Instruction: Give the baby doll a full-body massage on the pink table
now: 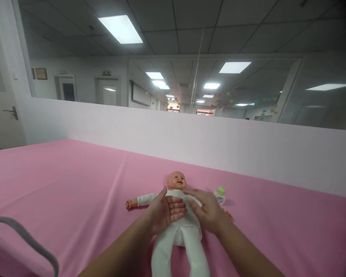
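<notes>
A baby doll (177, 181) in white clothes lies on its back on a pink sheet, head away from me and legs toward me. My left hand (167, 209) is over the doll's torso with the palm turned up and fingers stretched out. Above the doll's chest, on the other side, my right hand (206, 209) has its fingers extended, the tips near the doll's neck. Whether either hand presses on the clothes I cannot tell. Beside my right hand stands a small white bottle (220, 196) with a green cap. The doll's right-hand arm is partly hidden.
The pink sheet (75, 184) spreads over a wide surface that ends at a white wall (161, 134) with a long window above it. A grey curved bar (31, 240) reaches in at the lower left. A door (2, 96) is at the far left.
</notes>
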A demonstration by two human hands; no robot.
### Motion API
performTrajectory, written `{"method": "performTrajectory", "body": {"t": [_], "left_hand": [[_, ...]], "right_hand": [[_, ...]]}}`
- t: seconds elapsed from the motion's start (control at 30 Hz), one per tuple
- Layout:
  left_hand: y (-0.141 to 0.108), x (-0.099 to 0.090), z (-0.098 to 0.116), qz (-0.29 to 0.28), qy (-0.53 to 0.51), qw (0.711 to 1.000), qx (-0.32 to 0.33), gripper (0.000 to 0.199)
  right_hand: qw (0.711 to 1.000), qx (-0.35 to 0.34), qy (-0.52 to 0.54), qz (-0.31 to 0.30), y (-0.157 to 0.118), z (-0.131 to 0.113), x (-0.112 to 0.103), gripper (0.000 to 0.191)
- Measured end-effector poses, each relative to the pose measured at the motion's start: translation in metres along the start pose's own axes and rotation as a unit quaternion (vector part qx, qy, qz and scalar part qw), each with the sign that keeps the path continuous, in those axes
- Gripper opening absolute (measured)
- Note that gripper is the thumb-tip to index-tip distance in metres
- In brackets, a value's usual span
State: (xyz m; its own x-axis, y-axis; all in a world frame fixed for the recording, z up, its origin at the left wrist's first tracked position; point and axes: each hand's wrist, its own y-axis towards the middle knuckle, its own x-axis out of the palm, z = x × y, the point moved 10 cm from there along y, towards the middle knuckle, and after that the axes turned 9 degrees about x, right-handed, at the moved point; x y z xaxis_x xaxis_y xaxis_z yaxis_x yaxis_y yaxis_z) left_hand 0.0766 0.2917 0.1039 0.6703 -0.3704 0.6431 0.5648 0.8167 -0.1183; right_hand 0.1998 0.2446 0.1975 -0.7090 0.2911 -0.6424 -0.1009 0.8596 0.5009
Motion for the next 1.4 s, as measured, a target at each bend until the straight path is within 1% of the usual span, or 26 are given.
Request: {"method": "performTrajectory", "body": {"t": [0.03,0.07,0.1,0.17,0.23,0.3,0.37,0.43,0.5,0.6,0.67,0.77,0.83,0.9,0.93,1.0,1.1,1.2,1.3,1.37,1.4], "left_hand": [[-0.001,0.004,-0.002,-0.021,-0.013,1.0,0.0,0.073],[-0.002,0.008,-0.004,-0.04,-0.025,0.999,0.001,0.075],[-0.003,0.012,-0.005,-0.055,-0.035,0.998,0.001,0.076],[-0.006,0.018,-0.006,-0.079,-0.051,0.996,-0.002,0.078],[-0.007,0.022,0.0,-0.1,-0.077,0.992,0.009,0.081],[-0.008,0.021,0.013,-0.107,-0.11,0.987,0.041,0.085],[-0.007,0.013,0.027,-0.091,-0.134,0.984,0.077,0.088],[-0.005,0.004,0.035,-0.07,-0.146,0.982,0.092,0.091],[-0.003,-0.001,0.038,-0.058,-0.16,0.981,0.094,0.093],[-0.001,0.003,0.027,-0.054,-0.188,0.978,0.075,0.098],[-0.001,0.01,0.014,-0.05,-0.209,0.975,0.061,0.101],[-0.005,0.026,-0.008,-0.05,-0.242,0.969,0.03,0.098],[-0.01,0.041,-0.019,-0.079,-0.255,0.964,-0.001,0.095],[-0.015,0.052,-0.019,-0.118,-0.256,0.959,-0.012,0.092],[-0.017,0.054,-0.015,-0.131,-0.253,0.959,-0.007,0.092],[-0.015,0.047,-0.004,-0.124,-0.244,0.962,0.014,0.092],[-0.008,0.021,0.016,-0.065,-0.228,0.97,0.053,0.098],[-0.002,0.0,0.03,-0.013,-0.218,0.972,0.082,0.099],[0.001,-0.01,0.032,0.033,-0.215,0.972,0.094,0.093],[0.001,-0.009,0.026,0.046,-0.214,0.972,0.086,0.09],[0.0,-0.005,0.022,0.041,-0.216,0.973,0.077,0.09]], "right_hand": [[0.999,-0.018,-0.028,-0.042,-0.004,-0.016,0.019,0.045],[0.995,-0.031,-0.064,-0.073,-0.007,-0.026,0.035,0.056],[0.99,-0.038,-0.101,-0.09,-0.01,-0.031,0.048,0.065],[0.978,-0.049,-0.172,-0.111,-0.014,-0.031,0.064,0.08],[0.964,-0.067,-0.225,-0.125,-0.017,-0.027,0.072,0.088],[0.952,-0.09,-0.257,-0.139,-0.019,-0.025,0.076,0.092],[0.947,-0.102,-0.269,-0.147,-0.021,-0.027,0.077,0.096],[0.946,-0.107,-0.26,-0.159,-0.025,-0.034,0.078,0.1],[0.946,-0.126,-0.234,-0.184,-0.031,-0.047,0.083,0.107],[0.944,-0.169,-0.185,-0.215,-0.044,-0.069,0.092,0.114],[0.946,-0.172,-0.175,-0.211,-0.047,-0.074,0.093,0.116],[0.952,-0.128,-0.201,-0.19,-0.04,-0.066,0.09,0.118],[0.953,-0.091,-0.228,-0.18,-0.033,-0.055,0.084,0.116],[0.951,-0.064,-0.25,-0.169,-0.026,-0.047,0.076,0.113],[0.95,-0.055,-0.258,-0.163,-0.024,-0.043,0.072,0.112],[0.949,-0.043,-0.27,-0.159,-0.02,-0.039,0.066,0.108],[0.946,-0.033,-0.273,-0.172,-0.02,-0.037,0.064,0.103],[0.947,-0.03,-0.254,-0.193,-0.027,-0.045,0.07,0.104],[0.948,-0.044,-0.228,-0.219,-0.039,-0.063,0.082,0.102],[0.948,-0.063,-0.21,-0.23,-0.048,-0.077,0.089,0.097],[0.949,-0.071,-0.203,-0.231,-0.051,-0.083,0.092,0.095]]}}
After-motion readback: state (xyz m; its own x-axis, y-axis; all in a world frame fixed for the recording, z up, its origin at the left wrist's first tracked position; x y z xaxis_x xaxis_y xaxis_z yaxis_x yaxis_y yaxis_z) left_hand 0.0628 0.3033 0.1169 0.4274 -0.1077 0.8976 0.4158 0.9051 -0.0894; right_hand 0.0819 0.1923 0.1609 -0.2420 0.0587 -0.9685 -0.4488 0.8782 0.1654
